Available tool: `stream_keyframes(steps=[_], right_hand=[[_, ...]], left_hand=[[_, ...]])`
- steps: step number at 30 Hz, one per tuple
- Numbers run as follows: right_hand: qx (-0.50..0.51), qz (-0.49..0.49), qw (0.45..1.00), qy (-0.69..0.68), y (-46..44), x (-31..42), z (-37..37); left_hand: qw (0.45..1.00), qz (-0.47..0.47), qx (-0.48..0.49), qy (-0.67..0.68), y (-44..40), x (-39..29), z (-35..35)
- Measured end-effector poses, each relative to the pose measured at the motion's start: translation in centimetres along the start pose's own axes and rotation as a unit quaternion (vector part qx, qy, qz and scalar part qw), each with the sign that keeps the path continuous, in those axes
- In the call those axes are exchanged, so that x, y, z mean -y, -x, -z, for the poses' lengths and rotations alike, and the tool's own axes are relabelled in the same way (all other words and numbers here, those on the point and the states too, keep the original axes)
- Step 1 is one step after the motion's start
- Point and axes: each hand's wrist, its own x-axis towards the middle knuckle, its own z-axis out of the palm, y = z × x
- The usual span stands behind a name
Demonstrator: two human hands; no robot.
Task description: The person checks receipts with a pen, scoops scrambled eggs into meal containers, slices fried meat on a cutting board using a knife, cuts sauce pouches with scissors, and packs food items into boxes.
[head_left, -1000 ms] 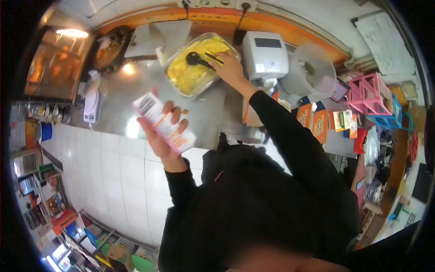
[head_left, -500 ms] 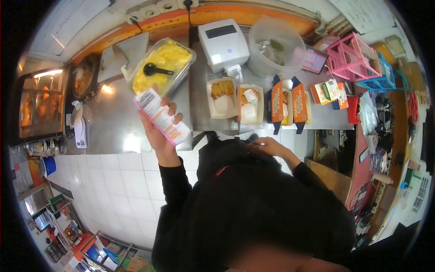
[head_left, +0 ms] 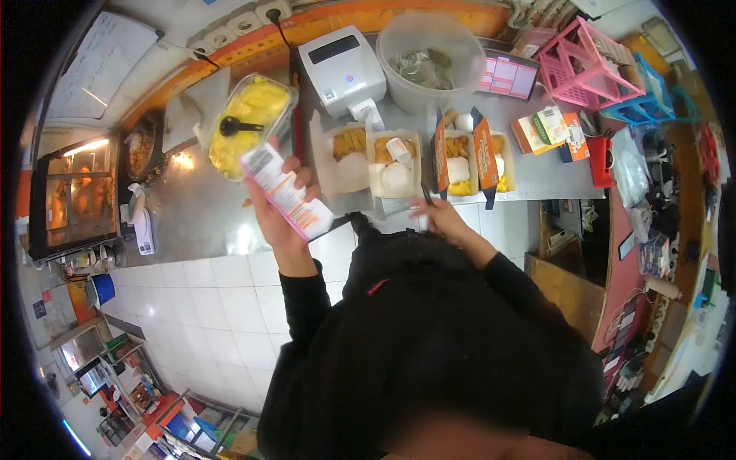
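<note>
My left hand (head_left: pixel 277 230) is closed around a printed paper slip (head_left: pixel 288 198), white with orange text and a pink edge, held above the counter's front edge. My right hand (head_left: pixel 451 224) pinches a slim dark pen (head_left: pixel 427 197) just in front of the food boxes. Nearest to it are two open boxes, the left box (head_left: pixel 337 184) and the middle box (head_left: pixel 395 186), each with rice and fried pieces; a small white cup (head_left: pixel 398 149) lies in the middle one. To the right, boxes with orange printed flaps (head_left: pixel 485 157) hold rice and yellow food.
A clear tub (head_left: pixel 289 105) of yellow food with a black scoop (head_left: pixel 239 126) stands at left. Behind the boxes are a white label printer (head_left: pixel 341 70), a clear bucket (head_left: pixel 391 80) and a tablet (head_left: pixel 508 75). Small cartons (head_left: pixel 546 130) and pink baskets (head_left: pixel 586 65) sit at right.
My right hand has come up from my body toward the counter edge, with the pen now in plain view. My left hand still holds the slip, slightly farther right and lower.
</note>
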Motion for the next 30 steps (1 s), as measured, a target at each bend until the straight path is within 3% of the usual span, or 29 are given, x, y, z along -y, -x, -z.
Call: stream_keyframes(steps=[4,7,10,14,17,20,30], right_hand=[[-0.106,0.02,0.961,-0.253,-6.0,4.5,-3.1],[-0.178,-0.036,0.921,-0.344,-12.1,6.1,-2.5],[-0.259,-0.021,0.905,-0.336,-22.1,1.1,0.0],[-0.226,0.242,0.932,-0.148,-9.5,6.8,-3.0],[-0.158,0.326,0.931,-0.054,-1.6,10.7,-4.6],[-0.068,0.399,0.914,-0.035,3.4,13.6,-5.7],[-0.021,0.465,0.884,0.034,6.7,15.9,-8.1]], left_hand=[[1.0,-0.014,-0.008,-0.014,1.1,-0.5,0.2],[0.999,-0.032,-0.007,-0.023,1.9,-1.0,0.5],[0.998,-0.052,-0.017,-0.035,2.9,-1.6,1.0],[0.996,-0.072,-0.037,-0.041,4.0,-2.2,2.0],[0.995,-0.068,-0.054,-0.046,4.4,-2.3,3.4],[0.996,-0.064,-0.052,-0.045,4.4,-2.2,2.9],[0.996,-0.069,-0.044,-0.028,3.7,-3.0,3.0]])
